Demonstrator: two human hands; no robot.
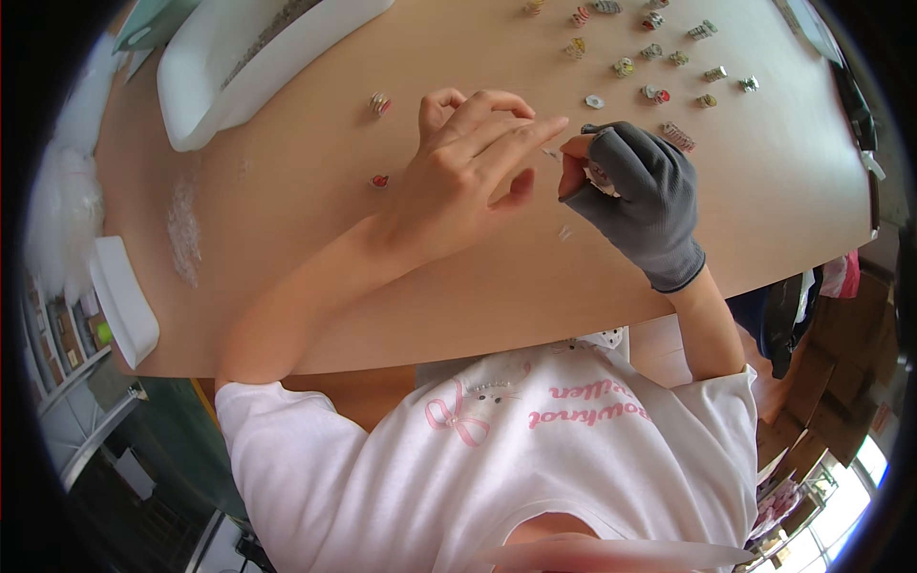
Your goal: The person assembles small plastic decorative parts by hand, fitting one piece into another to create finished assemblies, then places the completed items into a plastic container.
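Note:
My left hand [463, 167] is bare and held over the middle of the table, its index finger stretched toward the right hand and the other fingers loosely bent. It holds nothing that I can see. My right hand [640, 196], in a grey glove with bare fingertips, is closed around a small round piece [600, 175], pale and reddish; the glove hides most of it. Left of my left hand lie a small striped roll-like piece [380, 103] and a red one [380, 180]. A flat white disc [594, 101] and a longer silvery coil [678, 137] lie beyond the right hand.
Several small silver, yellow and red pieces [652, 52] are scattered at the far right. A white bin [196, 110] stands at the far left, holding grey bits. Clear plastic scraps [183, 229] lie on the table's left side, near a white tray [126, 301] at the edge.

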